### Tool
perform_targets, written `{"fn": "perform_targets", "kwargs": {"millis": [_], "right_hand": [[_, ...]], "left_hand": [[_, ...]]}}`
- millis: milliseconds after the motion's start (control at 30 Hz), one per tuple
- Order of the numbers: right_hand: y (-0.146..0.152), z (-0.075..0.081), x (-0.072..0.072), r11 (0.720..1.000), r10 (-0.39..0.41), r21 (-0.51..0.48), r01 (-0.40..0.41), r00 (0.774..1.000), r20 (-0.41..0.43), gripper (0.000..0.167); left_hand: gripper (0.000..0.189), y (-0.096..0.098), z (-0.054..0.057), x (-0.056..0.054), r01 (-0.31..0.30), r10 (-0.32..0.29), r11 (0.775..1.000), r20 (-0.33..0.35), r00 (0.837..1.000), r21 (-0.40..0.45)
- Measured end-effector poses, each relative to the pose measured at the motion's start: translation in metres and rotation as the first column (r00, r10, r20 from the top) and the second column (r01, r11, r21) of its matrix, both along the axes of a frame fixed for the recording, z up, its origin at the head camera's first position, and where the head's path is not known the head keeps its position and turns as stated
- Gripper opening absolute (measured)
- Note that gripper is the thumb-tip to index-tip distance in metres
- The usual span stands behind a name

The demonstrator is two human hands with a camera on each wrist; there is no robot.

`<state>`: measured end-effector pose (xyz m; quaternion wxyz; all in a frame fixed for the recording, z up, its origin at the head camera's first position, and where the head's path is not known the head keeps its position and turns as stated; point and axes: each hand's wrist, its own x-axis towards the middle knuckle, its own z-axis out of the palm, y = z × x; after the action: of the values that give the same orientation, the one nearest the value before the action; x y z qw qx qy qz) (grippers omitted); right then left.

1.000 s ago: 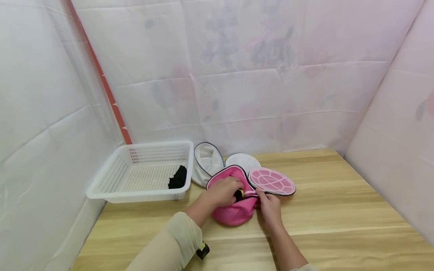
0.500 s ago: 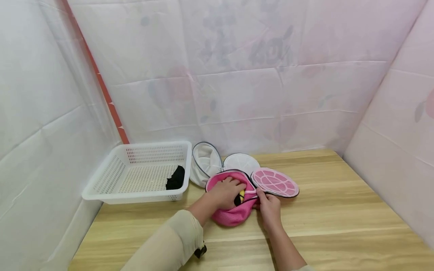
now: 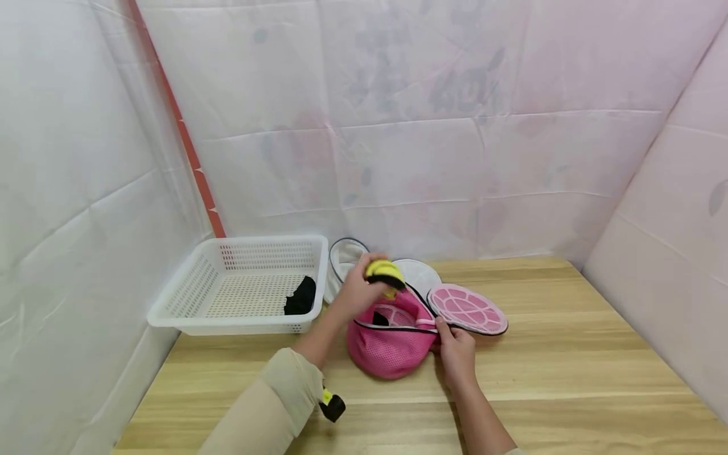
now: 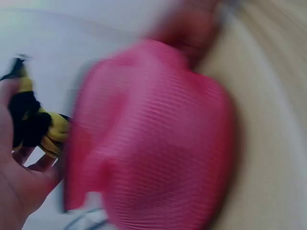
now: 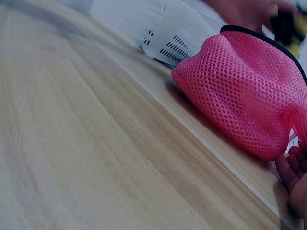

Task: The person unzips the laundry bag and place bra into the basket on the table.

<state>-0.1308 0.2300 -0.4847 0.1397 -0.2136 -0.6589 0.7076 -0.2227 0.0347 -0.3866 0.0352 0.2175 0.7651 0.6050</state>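
My left hand (image 3: 359, 287) is raised over the mouth of the pink mesh laundry bag (image 3: 389, 351), gripping a yellow-and-black striped cloth bundle (image 3: 384, 273). In the left wrist view the bundle (image 4: 36, 112) lies between thumb and fingers. My right hand (image 3: 457, 354) pinches the bag's rim at the right, beside the zipper edge. The bag's round pink lid (image 3: 467, 308) is folded back to the right. Something black (image 3: 379, 319) shows inside the bag. From the right wrist, the bag's mesh side (image 5: 244, 96) bulges over the table.
A white perforated basket (image 3: 239, 327) stands at the left with a black cloth bundle (image 3: 300, 297) in it. Behind the pink bag lie an opened white mesh bag (image 3: 335, 284) and its white lid (image 3: 419, 276). A small black-and-yellow item (image 3: 332, 406) hangs under the left sleeve.
My left hand has come up out of the pink bag with the striped cloth bundle in its grip. My right hand has kept hold of the rim.
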Motion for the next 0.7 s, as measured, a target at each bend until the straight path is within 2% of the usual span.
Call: {"fn": "perform_targets", "kwargs": {"millis": [67,133,233,267,300,367,400,433,467,500,533,567,633,667,700], "right_hand": [[0.001,-0.001,-0.001,1.0,0.004,0.002,-0.004,1.0,-0.003,0.044],[0.002,-0.001,-0.002,1.0,0.002,0.006,-0.002,1.0,-0.009,0.044],[0.005,-0.002,-0.004,1.0,-0.008,0.004,0.008,1.0,-0.025,0.043],[0.006,-0.002,-0.005,1.0,-0.013,0.005,0.013,1.0,-0.027,0.043],[0.007,-0.002,-0.005,1.0,-0.016,0.007,0.016,0.999,-0.027,0.044],[0.008,-0.001,-0.005,1.0,-0.018,0.013,0.018,1.0,-0.023,0.045],[0.009,-0.001,-0.004,1.0,-0.018,0.018,0.018,1.0,-0.017,0.045],[0.009,-0.001,-0.004,1.0,-0.014,0.019,0.014,1.0,-0.015,0.045],[0.009,-0.001,-0.004,1.0,-0.013,0.019,0.013,1.0,-0.015,0.045],[0.009,-0.001,-0.005,1.0,-0.01,0.02,0.011,1.0,-0.015,0.045],[0.009,-0.001,-0.005,1.0,-0.011,0.021,0.011,1.0,-0.016,0.045],[0.009,-0.001,-0.005,1.0,-0.009,0.02,0.01,1.0,-0.02,0.044],[0.009,-0.001,-0.004,1.0,-0.011,0.024,0.012,1.0,-0.024,0.043],[0.008,-0.001,-0.004,1.0,-0.013,0.026,0.014,1.0,-0.026,0.043],[0.008,-0.001,-0.004,0.999,-0.016,0.032,0.017,1.0,-0.023,0.041]], "left_hand": [[0.047,-0.013,0.019,-0.002,-0.031,0.015,0.982,0.086,0.996,0.188],[0.036,-0.03,0.036,-0.006,-0.053,0.007,0.94,0.137,0.991,0.336],[0.029,-0.062,0.054,-0.014,-0.095,0.01,0.873,0.177,0.984,0.479],[0.028,-0.074,0.057,-0.018,-0.123,0.027,0.859,0.195,0.98,0.497],[0.027,-0.086,0.058,-0.022,-0.166,0.067,0.86,0.217,0.974,0.482],[0.034,-0.11,0.056,-0.031,-0.267,0.205,0.904,0.21,0.956,0.335],[0.039,-0.122,0.053,-0.035,-0.322,0.286,0.924,0.187,0.94,0.208],[0.046,-0.132,0.049,-0.039,-0.369,0.358,0.928,0.154,0.921,0.055],[0.053,-0.143,0.045,-0.042,-0.397,0.409,0.91,0.111,0.906,-0.118],[0.061,-0.151,0.039,-0.046,-0.409,0.442,0.864,0.052,0.896,-0.293],[0.07,-0.159,0.034,-0.048,-0.397,0.446,0.802,0.004,0.895,-0.445],[0.075,-0.164,0.029,-0.051,-0.374,0.436,0.738,-0.025,0.9,-0.562],[0.08,-0.173,0.019,-0.055,-0.307,0.405,0.614,-0.044,0.913,-0.727],[0.08,-0.176,0.013,-0.058,-0.283,0.397,0.567,-0.045,0.917,-0.773],[0.078,-0.178,0.008,-0.059,-0.262,0.391,0.533,-0.04,0.919,-0.804]]}}
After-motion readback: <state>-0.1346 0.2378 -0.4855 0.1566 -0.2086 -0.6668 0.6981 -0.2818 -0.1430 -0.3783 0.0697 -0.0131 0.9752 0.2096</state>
